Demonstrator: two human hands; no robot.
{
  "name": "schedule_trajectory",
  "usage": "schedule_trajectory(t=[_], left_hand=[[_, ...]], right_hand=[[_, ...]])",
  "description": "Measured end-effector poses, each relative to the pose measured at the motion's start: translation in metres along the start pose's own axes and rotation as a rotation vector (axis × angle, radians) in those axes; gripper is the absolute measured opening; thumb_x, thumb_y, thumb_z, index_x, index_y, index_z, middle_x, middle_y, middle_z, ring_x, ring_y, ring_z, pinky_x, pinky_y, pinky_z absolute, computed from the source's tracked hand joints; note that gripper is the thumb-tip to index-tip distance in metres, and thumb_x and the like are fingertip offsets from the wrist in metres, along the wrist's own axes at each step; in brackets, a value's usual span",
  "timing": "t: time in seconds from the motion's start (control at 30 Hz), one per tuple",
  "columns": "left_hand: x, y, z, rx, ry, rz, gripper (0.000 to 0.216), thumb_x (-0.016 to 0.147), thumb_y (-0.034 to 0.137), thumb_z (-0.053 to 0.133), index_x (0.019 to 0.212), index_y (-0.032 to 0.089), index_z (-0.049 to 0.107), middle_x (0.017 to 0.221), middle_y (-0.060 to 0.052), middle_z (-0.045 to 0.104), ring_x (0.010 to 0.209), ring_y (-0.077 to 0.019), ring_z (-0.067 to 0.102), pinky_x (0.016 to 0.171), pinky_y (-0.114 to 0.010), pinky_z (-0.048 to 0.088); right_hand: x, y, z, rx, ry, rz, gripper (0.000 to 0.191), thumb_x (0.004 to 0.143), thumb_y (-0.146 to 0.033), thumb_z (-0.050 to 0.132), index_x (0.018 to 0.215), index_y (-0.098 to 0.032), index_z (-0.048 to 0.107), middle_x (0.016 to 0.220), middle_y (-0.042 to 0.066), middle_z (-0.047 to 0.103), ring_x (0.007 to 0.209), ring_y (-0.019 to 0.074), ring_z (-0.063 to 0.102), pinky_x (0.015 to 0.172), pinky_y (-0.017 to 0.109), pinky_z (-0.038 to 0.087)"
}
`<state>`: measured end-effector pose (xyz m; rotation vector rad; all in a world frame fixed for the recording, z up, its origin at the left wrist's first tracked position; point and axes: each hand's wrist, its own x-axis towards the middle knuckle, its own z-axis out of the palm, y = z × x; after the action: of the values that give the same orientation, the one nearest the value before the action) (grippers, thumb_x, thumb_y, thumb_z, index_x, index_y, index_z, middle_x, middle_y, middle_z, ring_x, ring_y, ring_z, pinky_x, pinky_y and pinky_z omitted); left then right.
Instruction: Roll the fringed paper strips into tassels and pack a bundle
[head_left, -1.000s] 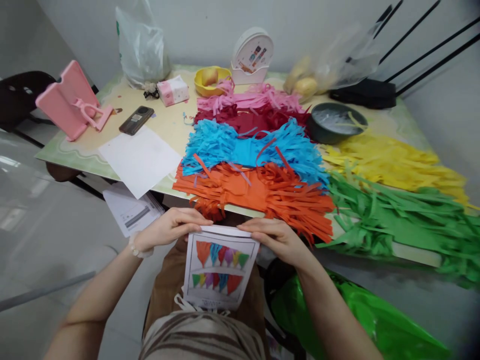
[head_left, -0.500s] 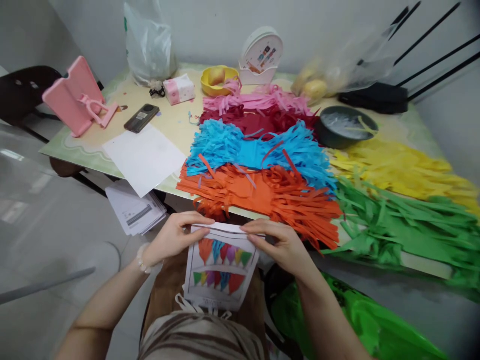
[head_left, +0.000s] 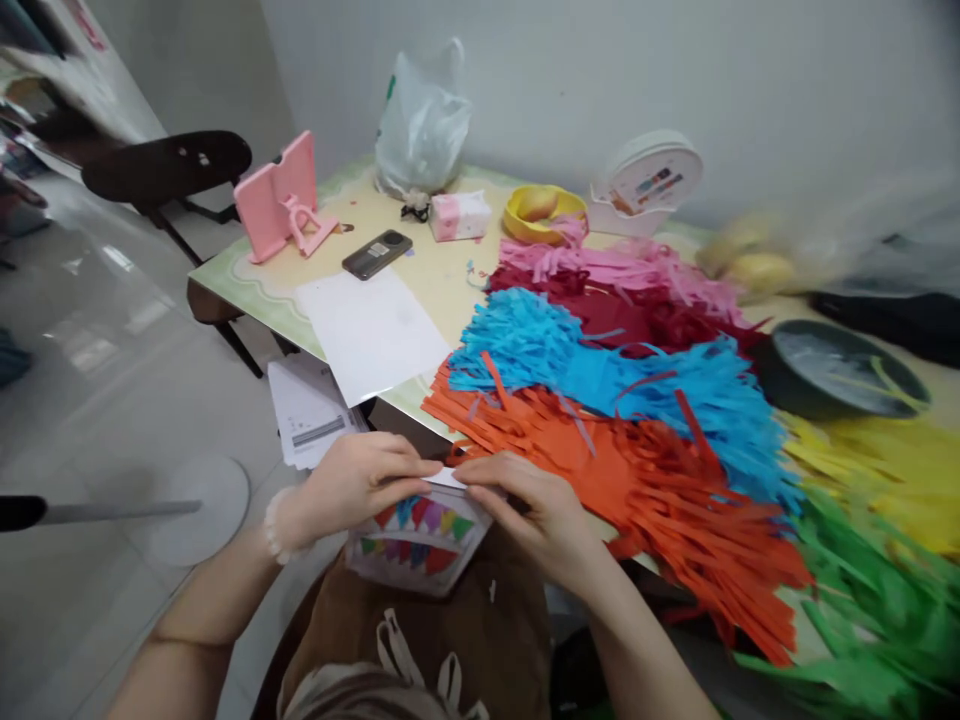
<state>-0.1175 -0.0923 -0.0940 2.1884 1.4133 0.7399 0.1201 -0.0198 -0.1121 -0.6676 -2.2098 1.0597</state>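
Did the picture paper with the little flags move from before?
Yes. The paper has dropped lower onto the lap, farther below the orange strips at the table edge, with both hands closer together on its top.

The printed sheet (head_left: 420, 540) lies under the fingers (head_left: 420, 468); the fringed paper pile (head_left: 645, 480) lies right, on the table (head_left: 247, 275).

bag of fruit (head_left: 757, 262) blurred | green fringe (head_left: 877, 620) cut off right

White sheet (head_left: 420, 540) printed with multicoloured flags; orange fringe (head_left: 637, 480); blue fringe (head_left: 600, 365)
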Motion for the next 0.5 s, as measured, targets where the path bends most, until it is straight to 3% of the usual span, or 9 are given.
schedule_trajectory(t=[0.07, 0.13, 0.2, 0.3, 0.37, 0.5], left_hand=[[-0.016, -0.017, -0.007, 0.13, -0.013, -0.057, 0.029, 0.099, 0.034, 0.051, 0.111, 0.02, 0.074, 0.099, -0.004, 0.076, 0.086, -0.0161, 0.07, 0.073, -0.025, 0.051], [-0.025, -0.035, -0.011, 0.229, -0.051, -0.106, 0.03, 0.099, 0.035, 0.049, 0.109, 0.022, 0.075, 0.096, -0.004, 0.076, 0.084, -0.0178, 0.07, 0.074, -0.028, 0.051], [-0.027, -0.051, -0.012, 0.269, -0.1, -0.115, 0.03, 0.1, 0.035, 0.048, 0.109, 0.022, 0.074, 0.091, -0.003, 0.076, 0.084, -0.0183, 0.069, 0.089, -0.036, 0.05], [-0.016, -0.072, -0.013, 0.252, -0.159, -0.082, 0.028, 0.101, 0.031, 0.048, 0.109, 0.022, 0.073, 0.087, -0.001, 0.076, 0.083, -0.0167, 0.069, 0.115, -0.05, 0.029], [-0.004, -0.086, -0.014, 0.213, -0.2, -0.07, 0.026, 0.1, 0.03, 0.05, 0.107, 0.022, 0.074, 0.087, -0.001, 0.076, 0.083, -0.0158, 0.069, 0.12, -0.053, 0.019], [0.013, -0.109, -0.015, 0.124, -0.285, -0.088, 0.018, 0.094, 0.031, 0.06, 0.097, 0.023, 0.076, 0.087, -0.001, 0.077, 0.083, -0.0164, 0.07, 0.121, -0.053, 0.017]], right_hand=[[0.027, 0.006, 0.003, -0.06, -0.056, 0.052, 0.014, 0.094, -0.023, 0.059, 0.103, -0.023, 0.069, 0.102, 0.006, 0.076, 0.094, 0.0198, 0.072, 0.083, 0.031, 0.057], [0.059, 0.019, 0.008, -0.156, -0.029, 0.105, 0.014, 0.094, -0.023, 0.056, 0.102, -0.021, 0.066, 0.101, 0.008, 0.075, 0.092, 0.0219, 0.072, 0.081, 0.034, 0.057], [0.093, 0.035, 0.02, -0.247, -0.016, 0.132, 0.013, 0.091, -0.019, 0.054, 0.101, -0.02, 0.062, 0.096, 0.009, 0.074, 0.088, 0.023, 0.072, 0.079, 0.036, 0.056], [0.133, 0.058, 0.047, -0.356, -0.083, 0.105, 0.02, 0.086, -0.013, 0.052, 0.105, -0.018, 0.055, 0.096, 0.01, 0.07, 0.088, 0.0246, 0.07, 0.078, 0.037, 0.055], [0.147, 0.069, 0.065, -0.398, -0.116, 0.066, 0.025, 0.085, -0.01, 0.05, 0.108, -0.017, 0.052, 0.104, 0.014, 0.067, 0.094, 0.0266, 0.067, 0.08, 0.039, 0.054], [0.151, 0.076, 0.088, -0.42, -0.141, 0.035, 0.026, 0.083, -0.007, 0.046, 0.107, -0.017, 0.051, 0.111, 0.016, 0.06, 0.102, 0.0294, 0.062, 0.085, 0.042, 0.053]])
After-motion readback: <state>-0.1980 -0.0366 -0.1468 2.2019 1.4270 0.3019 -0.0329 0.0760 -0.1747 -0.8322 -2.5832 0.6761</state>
